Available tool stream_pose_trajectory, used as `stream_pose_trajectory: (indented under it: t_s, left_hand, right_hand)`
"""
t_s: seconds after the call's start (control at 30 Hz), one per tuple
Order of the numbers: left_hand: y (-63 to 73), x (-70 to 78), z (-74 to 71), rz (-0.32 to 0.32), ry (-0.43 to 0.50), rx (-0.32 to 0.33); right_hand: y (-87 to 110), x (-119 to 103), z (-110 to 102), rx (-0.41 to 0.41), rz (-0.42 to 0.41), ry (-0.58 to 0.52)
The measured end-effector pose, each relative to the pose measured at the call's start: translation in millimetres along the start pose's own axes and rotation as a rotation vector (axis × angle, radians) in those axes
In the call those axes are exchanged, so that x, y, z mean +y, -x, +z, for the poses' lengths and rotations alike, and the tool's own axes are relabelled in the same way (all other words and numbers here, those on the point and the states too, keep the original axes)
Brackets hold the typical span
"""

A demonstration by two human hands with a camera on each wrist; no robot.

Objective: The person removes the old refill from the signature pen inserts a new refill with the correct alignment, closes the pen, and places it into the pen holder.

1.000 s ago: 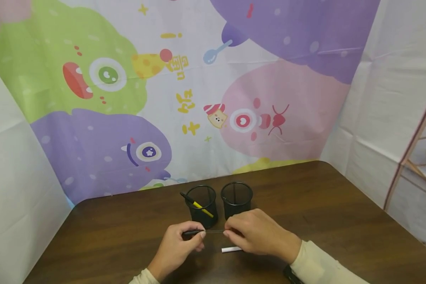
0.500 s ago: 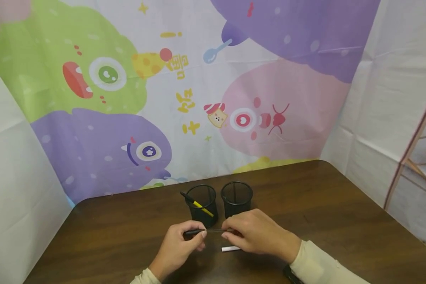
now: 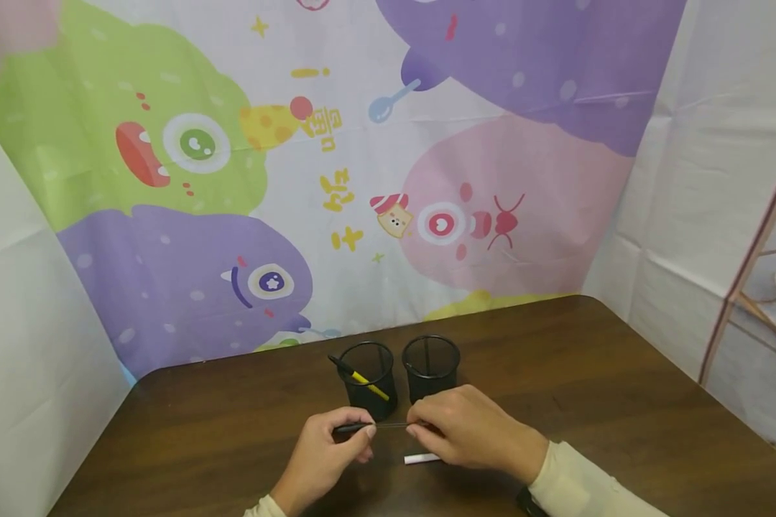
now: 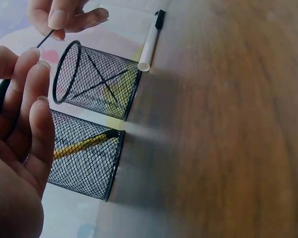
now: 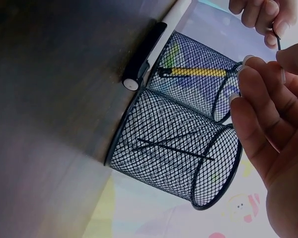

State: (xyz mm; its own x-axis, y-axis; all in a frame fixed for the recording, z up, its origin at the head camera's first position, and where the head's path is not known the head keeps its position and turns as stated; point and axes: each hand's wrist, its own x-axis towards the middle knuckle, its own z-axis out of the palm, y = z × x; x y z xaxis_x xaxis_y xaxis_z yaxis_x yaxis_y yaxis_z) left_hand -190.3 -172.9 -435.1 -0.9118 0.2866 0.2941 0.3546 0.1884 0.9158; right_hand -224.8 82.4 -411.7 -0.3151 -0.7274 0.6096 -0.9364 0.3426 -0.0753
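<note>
My left hand (image 3: 326, 449) holds a black, pen-like piece (image 3: 345, 428) between thumb and fingers. From its end runs a thin rod (image 3: 391, 425) like a pen refill, across the gap to my right hand (image 3: 478, 434). The right thumb and fingertips pinch the rod's other end; in the right wrist view a pale tip (image 5: 283, 76) shows there. Below the right hand, a white pen barrel (image 3: 420, 459) lies on the table. The left wrist view shows its hollow end and its black clip end (image 4: 160, 19). My fingers partly hide the black piece.
Two black mesh pen cups stand just beyond the hands. The left cup (image 3: 370, 406) holds a leaning yellow-and-black pen (image 3: 370, 386); the right cup (image 3: 430, 380) is partly behind my right hand. The brown table (image 3: 220, 424) meets a cartoon-printed cloth (image 3: 362, 287) at the back.
The head view has tilted slightly, so the scene sits a little lower. Both hands keep their grips, with hardly any change in the gap between them.
</note>
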Motion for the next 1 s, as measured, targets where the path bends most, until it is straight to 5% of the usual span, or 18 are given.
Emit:
stream_pose_trajectory:
  t_s: [1.0]
  left_hand:
    - [-0.2,-2.2,-2.8,0.027,-0.005,0.008]
  right_hand:
    - [0.3,3.1,-0.4,0.042,-0.021,0.04]
